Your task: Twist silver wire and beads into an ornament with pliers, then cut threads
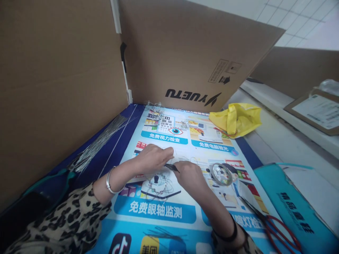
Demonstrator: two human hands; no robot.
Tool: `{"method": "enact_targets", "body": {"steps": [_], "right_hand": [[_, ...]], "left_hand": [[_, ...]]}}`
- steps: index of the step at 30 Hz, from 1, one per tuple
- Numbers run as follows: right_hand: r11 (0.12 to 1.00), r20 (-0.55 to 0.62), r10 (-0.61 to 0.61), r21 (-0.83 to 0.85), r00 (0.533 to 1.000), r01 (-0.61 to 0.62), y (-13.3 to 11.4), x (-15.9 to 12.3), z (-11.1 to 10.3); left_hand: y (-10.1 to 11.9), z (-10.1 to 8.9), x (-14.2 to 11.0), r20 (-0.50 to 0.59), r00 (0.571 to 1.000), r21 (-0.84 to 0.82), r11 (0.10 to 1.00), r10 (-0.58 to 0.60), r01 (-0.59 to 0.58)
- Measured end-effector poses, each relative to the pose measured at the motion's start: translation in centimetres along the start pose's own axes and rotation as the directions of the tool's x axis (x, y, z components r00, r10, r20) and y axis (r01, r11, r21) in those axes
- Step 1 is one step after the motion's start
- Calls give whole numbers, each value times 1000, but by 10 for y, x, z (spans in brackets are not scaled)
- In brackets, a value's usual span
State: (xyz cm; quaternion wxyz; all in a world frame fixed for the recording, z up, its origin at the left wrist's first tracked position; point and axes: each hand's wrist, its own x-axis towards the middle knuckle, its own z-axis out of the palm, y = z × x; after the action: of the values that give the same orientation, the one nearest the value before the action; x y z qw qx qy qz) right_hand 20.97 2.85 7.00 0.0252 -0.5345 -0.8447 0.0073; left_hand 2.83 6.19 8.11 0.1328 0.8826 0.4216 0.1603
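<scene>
My left hand [153,158] is closed over the middle of the printed sheet, its thumb and fingers pressed together. Whatever it pinches is too fine to make out; thin wires show around it. My right hand [189,174] is closed round a small dark narrow tool [171,167] whose tip points toward my left hand; its exact kind is hidden by the fingers. Just below both hands lies a ring of beads on thin wire [158,186], with loose wire loops about it. To the right of my right hand is a roll of clear tape [221,174].
Cardboard walls [185,56] stand at the left and back. Bundled thin wires [99,143] lie at left, dark strands [164,233] in front. Beaded wire pieces [157,111] sit at the back. Yellow bag [238,120], red-handled scissors [275,225] and teal box [291,204] are at right.
</scene>
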Motion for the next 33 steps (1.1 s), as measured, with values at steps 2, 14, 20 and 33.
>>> {"method": "enact_targets", "body": {"steps": [2,14,20,33], "right_hand": [[999,95,2,37,995,-6,1,0,-5],[951,249,-95,310,964,14,11,0,-10],[915,303,-123,403,945,-10,13,2,-8],[950,220,-95,310,971,23,31,-3,1]], "left_hand": [[-1,3,-1,-22,999,27,999,40,-40],[2,8,-3,52,985,135,976,167,-173],[1,9,-3,70,991,66,991,114,-118],[-12,5,3,80,997,-104,994,-21,29]]}}
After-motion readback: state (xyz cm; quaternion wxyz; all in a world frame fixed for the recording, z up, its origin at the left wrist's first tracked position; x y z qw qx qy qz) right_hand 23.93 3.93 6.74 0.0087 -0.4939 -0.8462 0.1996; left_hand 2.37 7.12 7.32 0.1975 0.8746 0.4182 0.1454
